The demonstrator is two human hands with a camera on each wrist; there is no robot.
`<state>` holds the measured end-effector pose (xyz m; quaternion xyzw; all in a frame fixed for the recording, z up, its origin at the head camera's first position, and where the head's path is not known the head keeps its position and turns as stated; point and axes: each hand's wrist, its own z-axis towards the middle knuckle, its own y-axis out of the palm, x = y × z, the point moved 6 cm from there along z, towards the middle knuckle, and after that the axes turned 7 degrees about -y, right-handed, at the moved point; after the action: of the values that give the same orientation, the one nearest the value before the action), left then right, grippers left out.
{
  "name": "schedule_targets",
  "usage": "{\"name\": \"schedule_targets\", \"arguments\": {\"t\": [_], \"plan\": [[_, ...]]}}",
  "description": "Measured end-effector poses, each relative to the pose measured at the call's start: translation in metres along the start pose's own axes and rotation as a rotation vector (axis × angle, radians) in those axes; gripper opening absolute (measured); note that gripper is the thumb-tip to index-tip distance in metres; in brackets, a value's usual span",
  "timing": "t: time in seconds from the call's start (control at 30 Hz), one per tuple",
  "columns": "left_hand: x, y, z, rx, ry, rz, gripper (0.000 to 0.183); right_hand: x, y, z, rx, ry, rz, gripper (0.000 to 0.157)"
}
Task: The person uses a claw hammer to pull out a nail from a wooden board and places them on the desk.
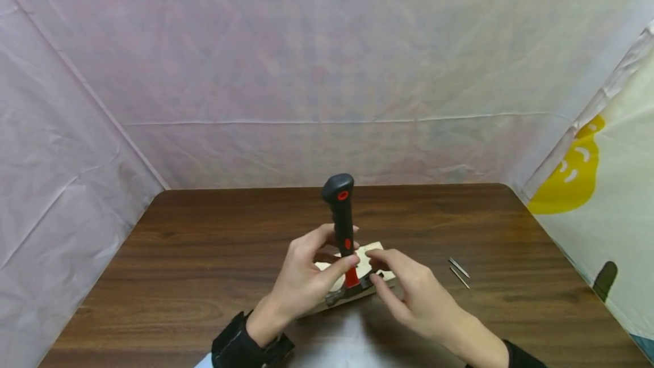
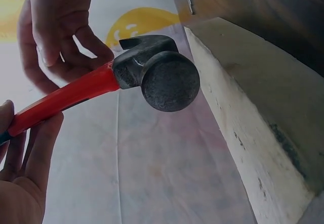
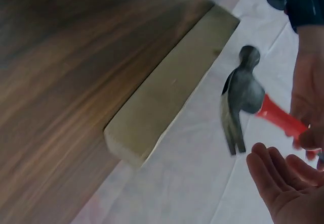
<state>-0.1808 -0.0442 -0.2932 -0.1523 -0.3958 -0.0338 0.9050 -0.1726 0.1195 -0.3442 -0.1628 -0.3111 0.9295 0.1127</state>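
A claw hammer (image 1: 344, 214) with a black grip and red shaft stands handle up in the head view, its dark metal head lowest. My left hand (image 1: 310, 277) grips the handle where the black meets the red, thumb on one side and fingers on the other. My right hand (image 1: 409, 288) is beside the claw, fingers slightly bent and holding nothing. The left wrist view shows the round striking face of the hammer head (image 2: 169, 82). Below the hammer lies a pale wooden block (image 3: 167, 85); in both wrist views the head appears apart from it.
Two thin metal nails (image 1: 459, 267) lie on the brown wooden table (image 1: 204, 243), to the right of the block. White cloth sheets (image 1: 317, 72) hang behind and at the sides, with a yellow printed figure (image 1: 569, 180) on the right one.
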Motion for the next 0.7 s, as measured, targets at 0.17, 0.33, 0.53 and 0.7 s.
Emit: {"name": "schedule_targets", "arguments": {"t": [0.17,0.33,0.53,0.7], "plan": [[0.002,0.002,0.001,0.000,0.009,-0.002,0.044,-0.010,0.007,0.003,0.015,-0.054,0.053,0.031],[0.003,0.003,0.002,0.007,0.023,0.000,0.044,-0.012,0.007,0.005,0.072,-0.061,0.048,0.031],[0.004,0.005,0.002,-0.002,0.027,-0.008,0.043,-0.010,0.008,0.005,0.102,-0.029,0.010,0.031],[0.003,0.007,0.000,0.005,0.017,-0.010,0.044,-0.009,0.009,0.004,0.117,-0.008,-0.016,0.033]]}}
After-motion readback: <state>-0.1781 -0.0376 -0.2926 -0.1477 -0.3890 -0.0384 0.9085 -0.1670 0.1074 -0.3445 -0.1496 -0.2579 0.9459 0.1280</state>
